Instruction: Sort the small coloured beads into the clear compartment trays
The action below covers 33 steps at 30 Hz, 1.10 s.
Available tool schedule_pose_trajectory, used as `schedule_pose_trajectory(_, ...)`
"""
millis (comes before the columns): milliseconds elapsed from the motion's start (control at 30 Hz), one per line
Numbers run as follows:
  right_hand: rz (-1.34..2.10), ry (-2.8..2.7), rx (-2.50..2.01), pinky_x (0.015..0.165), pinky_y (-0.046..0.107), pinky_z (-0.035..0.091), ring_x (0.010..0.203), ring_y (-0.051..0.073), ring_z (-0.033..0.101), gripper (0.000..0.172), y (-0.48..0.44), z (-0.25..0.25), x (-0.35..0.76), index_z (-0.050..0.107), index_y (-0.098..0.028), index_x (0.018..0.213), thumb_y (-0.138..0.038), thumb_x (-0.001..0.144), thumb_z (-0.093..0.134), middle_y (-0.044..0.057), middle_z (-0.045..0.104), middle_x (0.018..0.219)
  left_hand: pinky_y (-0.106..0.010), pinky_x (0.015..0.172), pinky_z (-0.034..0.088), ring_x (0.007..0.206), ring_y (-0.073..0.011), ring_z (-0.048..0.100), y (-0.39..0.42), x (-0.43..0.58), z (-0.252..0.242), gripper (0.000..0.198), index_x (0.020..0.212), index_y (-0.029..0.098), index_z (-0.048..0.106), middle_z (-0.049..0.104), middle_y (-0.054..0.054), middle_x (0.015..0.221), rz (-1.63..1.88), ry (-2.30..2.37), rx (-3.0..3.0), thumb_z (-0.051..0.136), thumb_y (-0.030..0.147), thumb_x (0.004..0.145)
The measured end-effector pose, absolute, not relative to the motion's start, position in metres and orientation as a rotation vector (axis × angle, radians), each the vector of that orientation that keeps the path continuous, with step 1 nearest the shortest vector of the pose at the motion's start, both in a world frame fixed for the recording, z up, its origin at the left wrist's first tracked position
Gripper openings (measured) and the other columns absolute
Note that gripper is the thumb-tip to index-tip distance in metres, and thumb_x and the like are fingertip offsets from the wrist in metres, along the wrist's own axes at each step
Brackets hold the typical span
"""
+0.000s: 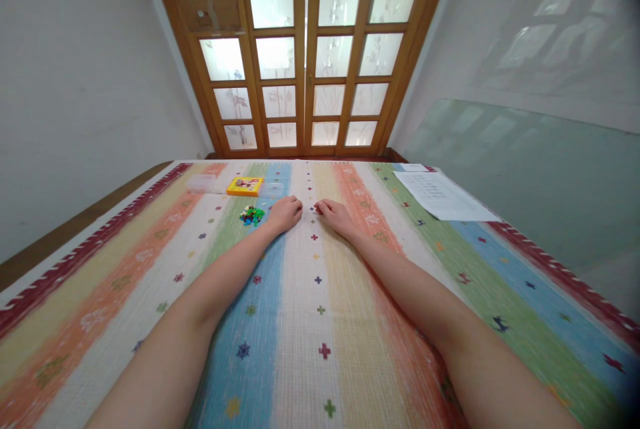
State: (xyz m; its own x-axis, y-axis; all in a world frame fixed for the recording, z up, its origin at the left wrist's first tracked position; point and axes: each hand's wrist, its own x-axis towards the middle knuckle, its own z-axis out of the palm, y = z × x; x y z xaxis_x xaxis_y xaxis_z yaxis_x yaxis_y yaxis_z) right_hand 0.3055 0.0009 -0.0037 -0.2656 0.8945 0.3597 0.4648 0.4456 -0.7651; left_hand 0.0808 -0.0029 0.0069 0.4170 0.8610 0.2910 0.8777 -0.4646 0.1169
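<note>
My left hand rests on the striped tablecloth with its fingers curled in; what they hold, if anything, is hidden. Just to its left lies a pile of small plastic building pieces, mostly green with some blue, dark and pale ones. My right hand is a short gap to the right, fingers bent and pressed together at the tips. Anything between those fingertips is too small to make out. The two hands are apart, level with each other and facing inward.
Beyond the pile lies a yellow box with a picture on it. Clear plastic packaging lies beside it. Printed sheets lie at the far right of the striped tablecloth. Wooden glass-paned doors stand behind the table.
</note>
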Motion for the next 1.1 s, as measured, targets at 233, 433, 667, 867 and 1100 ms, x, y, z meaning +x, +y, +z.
schedule_pose_trajectory(233,0.692,-1.897,-1.146,0.083,0.032,0.047,0.087,0.024,0.066,0.039,-0.001,-0.001,0.304,0.075,-0.02,0.089,-0.044,0.102,0.047,0.007,0.075,0.09,-0.041,0.098,0.044,0.109,-0.0279,0.06,-0.003,0.04,0.014,0.022,0.098,0.021,0.072,0.069,-0.011,0.103,-0.392,-1.622,-2.497,0.051,0.026,0.101)
schedule_pose_trajectory(433,0.689,-1.913,-1.167,0.08,0.029,0.046,0.088,0.022,0.066,0.037,-0.003,0.001,0.303,0.074,-0.02,0.088,-0.04,0.102,0.046,0.006,0.076,0.09,-0.039,0.096,0.048,0.106,-0.0267,0.063,-0.001,-0.003,0.013,0.018,0.099,0.021,0.072,0.07,-0.01,0.106,-0.452,-1.722,-2.439,0.055,0.027,0.098)
schedule_pose_trajectory(667,0.68,-1.919,-1.191,0.081,0.028,0.045,0.09,0.021,0.068,0.034,-0.005,0.004,0.303,0.074,-0.02,0.091,-0.037,0.103,0.047,0.006,0.077,0.094,-0.037,0.093,0.051,0.107,-0.0263,0.065,-0.005,-0.015,0.014,0.017,0.102,0.023,0.073,0.07,-0.009,0.111,-0.5,-1.743,-2.535,0.059,0.031,0.097)
schedule_pose_trajectory(867,0.691,-1.92,-1.183,0.081,0.028,0.045,0.091,0.021,0.068,0.031,-0.008,0.006,0.302,0.074,-0.019,0.091,-0.035,0.102,0.049,0.006,0.078,0.095,-0.038,0.095,0.052,0.107,-0.0256,0.066,-0.007,-0.031,0.016,0.019,0.103,0.022,0.075,0.07,-0.008,0.109,-0.521,-1.644,-2.627,0.058,0.028,0.096)
schedule_pose_trajectory(1100,0.672,-1.921,-1.174,0.08,0.029,0.045,0.09,0.022,0.069,0.031,-0.006,0.004,0.302,0.075,-0.02,0.09,-0.034,0.102,0.05,0.006,0.078,0.095,-0.043,0.109,0.049,0.122,-0.0277,0.063,-0.008,-0.034,0.011,0.035,0.127,0.024,0.073,0.069,-0.01,0.131,-0.525,-1.506,-2.702,0.054,0.035,0.1)
